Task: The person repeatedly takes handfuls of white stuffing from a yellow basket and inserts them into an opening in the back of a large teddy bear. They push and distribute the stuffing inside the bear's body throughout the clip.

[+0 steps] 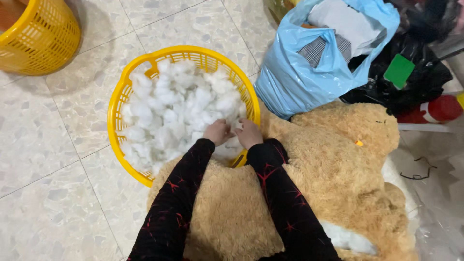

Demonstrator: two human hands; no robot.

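A round yellow plastic basket (116, 104) on the tiled floor is full of white fluffy stuffing (169, 108). Both my hands reach into its near right side. My left hand (217, 131) is closed on a clump of the stuffing. My right hand (249, 133) sits right beside it, fingers curled into the same white stuffing. Both arms wear black sleeves with red marks and lie over a large tan plush toy (333, 164), which rests against the basket's near rim and spreads across my lap.
A second yellow basket (41, 36) stands at the far left. A light blue plastic bag (299, 72) with cloth inside lies behind the plush. Black bags (415, 82), a green card (398, 71) and a red object (440, 108) crowd the right.
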